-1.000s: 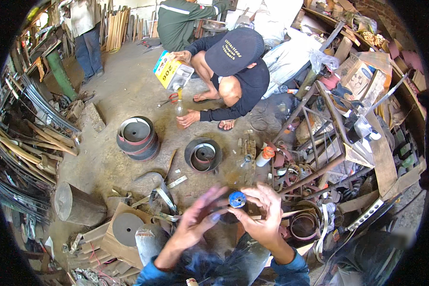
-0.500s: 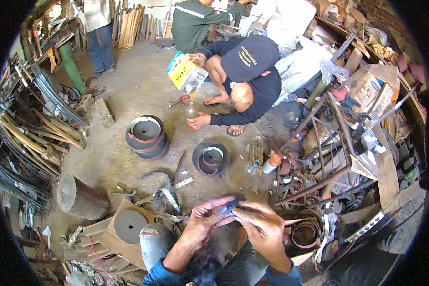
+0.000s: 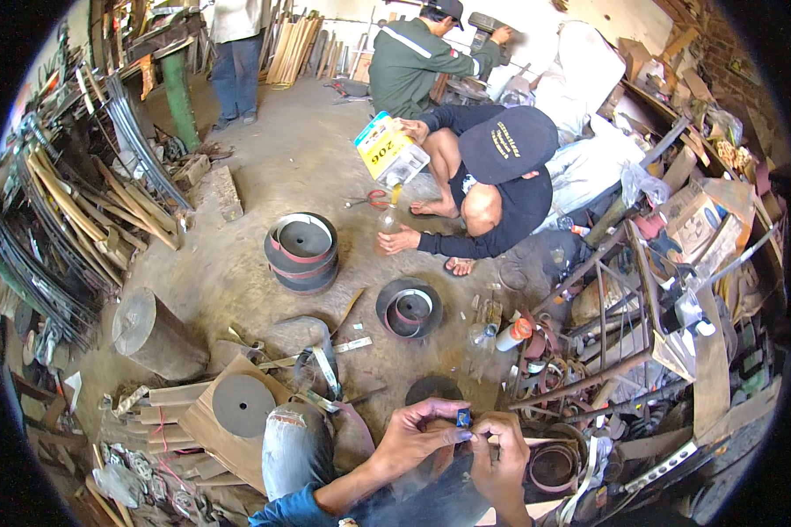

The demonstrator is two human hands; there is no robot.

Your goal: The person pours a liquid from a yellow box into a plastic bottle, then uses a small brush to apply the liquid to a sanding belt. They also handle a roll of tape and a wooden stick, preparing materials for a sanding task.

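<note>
Crowding the floor beyond the hands are rolls, tools and scrap. A tall roll of dark and reddish bands stands left of centre, and a low roll lies to its right, nearer the hands. A dark disc sits just past the fingers, partly hidden by them. Past the rolls, a crouching person in dark clothes and a cap tilts a yellow, blue and white can over a clear bottle, steadying the bottle with the other hand; yellowish liquid shows at the spout. Red-handled scissors lie near the bottle. A person in green and a standing person are farther back.

At left stand a thick cylinder and bundles of bent strips. A grey disc rests on cardboard, beside a worn denim knee that hides part of it. On the right, a metal frame and scrap hem in that side, with an orange-capped bottle just outside the frame.

A small blue piece is held up over the lap. The left hand has its grip clamped on it, between thumb and forefinger. The right hand is curled at its right side; whether its grip pinches or only touches the piece I cannot tell.
</note>
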